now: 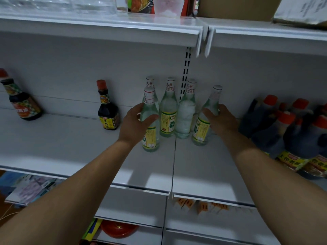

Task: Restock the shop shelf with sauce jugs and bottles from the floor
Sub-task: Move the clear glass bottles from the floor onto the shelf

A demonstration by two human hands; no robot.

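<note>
Several clear bottles with white caps and yellow-green labels stand in the middle of the white shelf. My left hand is wrapped around the front left clear bottle, which stands on the shelf. My right hand grips the front right clear bottle, which leans a little to the right. Behind them stand two more labelled bottles and one with a plain side.
Two dark sauce bottles with red caps stand to the left. Dark sauce jugs with orange caps crowd the shelf's right end. An upper shelf hangs overhead with a cardboard box. Lower shelves hold packets.
</note>
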